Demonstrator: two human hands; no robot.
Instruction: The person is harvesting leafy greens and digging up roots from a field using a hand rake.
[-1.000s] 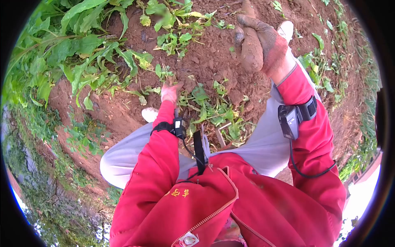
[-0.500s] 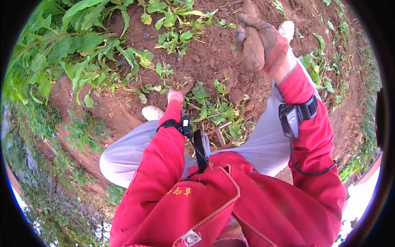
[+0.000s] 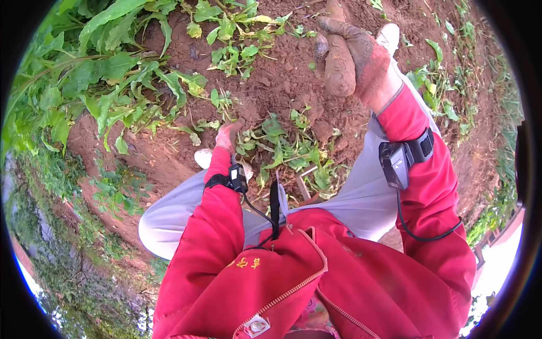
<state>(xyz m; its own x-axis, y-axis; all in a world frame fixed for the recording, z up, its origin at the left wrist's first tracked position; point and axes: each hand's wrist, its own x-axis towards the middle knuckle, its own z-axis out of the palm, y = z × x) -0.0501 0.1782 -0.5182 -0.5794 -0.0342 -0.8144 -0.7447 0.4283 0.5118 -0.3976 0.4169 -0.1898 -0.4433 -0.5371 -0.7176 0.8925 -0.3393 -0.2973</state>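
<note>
My right hand [image 3: 361, 53], in a muddy reddish glove, is wrapped round a thick brown shaft with a rounded near end [image 3: 340, 79]. The shaft runs up past the top edge; whether it is a handle or a root I cannot make out. My left hand [image 3: 228, 134], gloved in pinkish red with soil-brown fingers, is low over the red-brown soil [image 3: 248, 107]. Its fingers blend into the dirt, so their grip is hidden. Just right of it lie loose green leaves [image 3: 282, 144].
Large leafy plants [image 3: 113, 73] crowd the upper left. A smaller leafy clump [image 3: 237, 51] grows ahead. My grey-trousered legs [image 3: 175, 212] flank the leaf pile, where a thin pale angled piece [image 3: 304, 182] lies. Strapped devices [image 3: 395, 161] with cables sit on both forearms.
My left hand has shifted left and slightly down, its forearm turning with it. My right hand and the brown shaft have moved slightly left and up in view.
</note>
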